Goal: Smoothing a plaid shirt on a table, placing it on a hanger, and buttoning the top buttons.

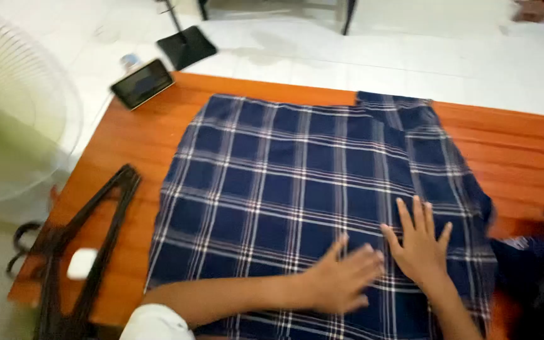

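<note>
The orange-brown wooden tabletop (511,151) carries everything here, its planks smooth and faintly grained. Spread over most of it, reaching well away from the fingers toward the far edge, lies a dark blue plaid cloth (284,170) crossed by thin white lines; it looks like soft woven cotton, folded into a rough rectangle with an extra flap showing at the far right corner.

Both hands press flat on the near part of the cloth. The right hand (418,242) has its fingers spread wide and open, palm down, gripping nothing. The left hand (341,280), touching the right one at its thumb side, also lies open on the fabric, slightly blurred. This reads as the smoothing stage of folding; a next move would seem to call for an even sweep outward, since the weave wrinkles easily.

Well to the left of the fingers rest black plastic hangers (96,233), thin and angular, with a small white rounded object (82,263) on them. Far beyond, at the tabletop's corner, sits a dark phone (142,82).
</note>
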